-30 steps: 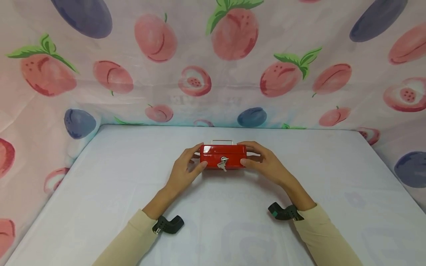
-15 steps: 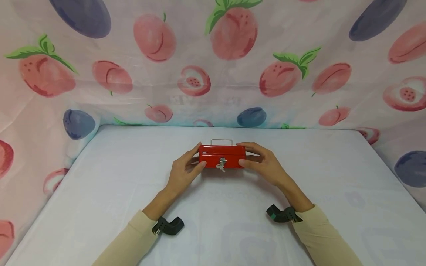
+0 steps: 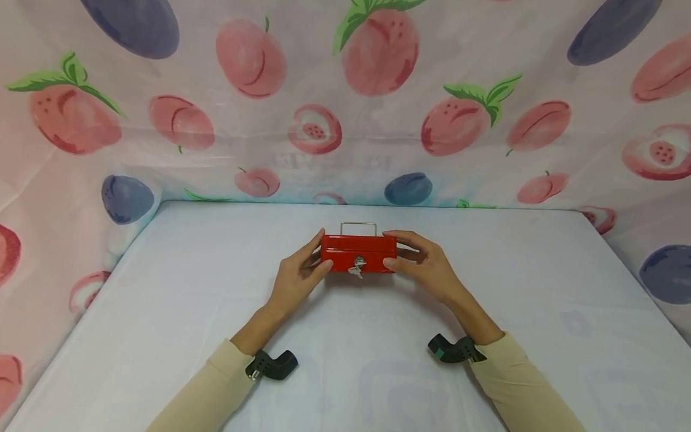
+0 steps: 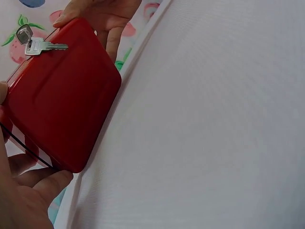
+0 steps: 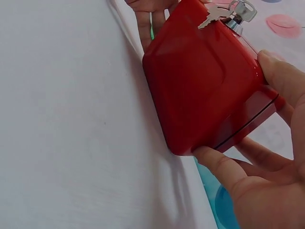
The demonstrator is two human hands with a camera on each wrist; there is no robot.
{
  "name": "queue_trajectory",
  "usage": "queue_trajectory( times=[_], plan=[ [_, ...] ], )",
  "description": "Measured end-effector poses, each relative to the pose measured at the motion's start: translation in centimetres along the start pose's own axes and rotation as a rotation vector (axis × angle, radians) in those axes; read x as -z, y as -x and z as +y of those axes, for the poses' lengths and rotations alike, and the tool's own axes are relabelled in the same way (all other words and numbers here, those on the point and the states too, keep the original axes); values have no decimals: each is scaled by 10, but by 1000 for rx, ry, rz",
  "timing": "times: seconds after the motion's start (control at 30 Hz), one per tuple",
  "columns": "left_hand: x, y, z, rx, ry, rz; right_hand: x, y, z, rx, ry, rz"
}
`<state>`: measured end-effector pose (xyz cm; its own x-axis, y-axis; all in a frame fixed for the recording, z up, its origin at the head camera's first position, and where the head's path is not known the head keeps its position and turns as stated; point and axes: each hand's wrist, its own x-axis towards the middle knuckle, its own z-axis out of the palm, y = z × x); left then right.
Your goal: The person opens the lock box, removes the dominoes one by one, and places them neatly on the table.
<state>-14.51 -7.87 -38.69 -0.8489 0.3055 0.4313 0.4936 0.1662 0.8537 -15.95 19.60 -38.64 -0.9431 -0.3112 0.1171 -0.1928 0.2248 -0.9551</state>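
A small red metal cash box (image 3: 345,260) is held at its two ends, its lid down. Its wire handle (image 3: 358,223) stands up at the top. Keys (image 3: 355,272) hang at the lock on the front; in the left wrist view a key (image 4: 46,46) sticks out over the red underside. My left hand (image 3: 292,280) grips the left end, thumb on the front face. At the right end my right hand (image 3: 432,268) grips likewise, thumb on the front and fingers behind and below. The wrist views show the underside facing the cameras, off the table.
A white-covered table (image 3: 345,348) spreads beneath the hands. Behind it hangs a cloth printed with fruit (image 3: 380,54). Black curved camera mounts (image 3: 278,366) sit at both wrists, beside beige sleeves.
Both hands have shifted the cash box slightly to the left. The handle shows a little taller above it, and the front looks slightly more tipped. Both grips stay the same.
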Motion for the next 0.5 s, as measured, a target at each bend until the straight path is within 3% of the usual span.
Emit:
queue_trajectory(
  times=[0.3, 0.5],
  plan=[
    [0, 1, 3, 16, 29, -7, -7, 7, -25, 26, -26, 5],
    [0, 1, 0, 6, 56, -21, -6, 7, -22, 65, -43, 3]
  ],
)
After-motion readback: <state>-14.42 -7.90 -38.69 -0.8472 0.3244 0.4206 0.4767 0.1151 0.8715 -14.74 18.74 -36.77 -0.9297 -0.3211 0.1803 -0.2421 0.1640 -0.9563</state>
